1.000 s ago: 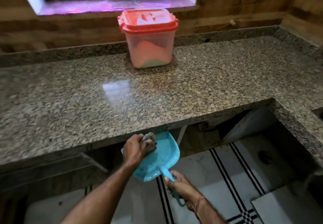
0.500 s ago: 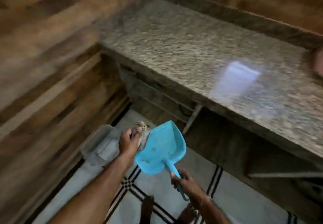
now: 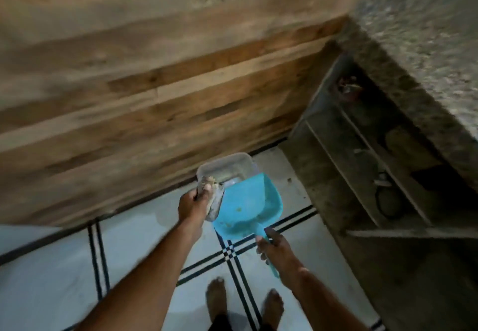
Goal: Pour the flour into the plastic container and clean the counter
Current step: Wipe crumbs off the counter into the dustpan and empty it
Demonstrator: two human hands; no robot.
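Note:
My right hand [image 3: 278, 249] grips the handle of a blue dustpan [image 3: 245, 205], which carries a few crumbs. The dustpan's front edge reaches over a clear plastic tub [image 3: 225, 169] standing on the floor by the wall. My left hand [image 3: 192, 202] holds a crumpled grey cloth [image 3: 213, 197] against the dustpan's left side, above the tub's near rim. The red-lidded container is out of view.
A wood-panelled wall [image 3: 155, 85] fills the upper left. The granite counter [image 3: 426, 46] runs along the right, with dark open shelves [image 3: 375, 162] beneath it. White floor tiles [image 3: 51, 266] with black lines lie below, and my bare feet [image 3: 243, 297] stand on them.
My view has swung left from the counter and down to the floor. Both hands carried the dustpan and cloth over to the clear tub by the wall.

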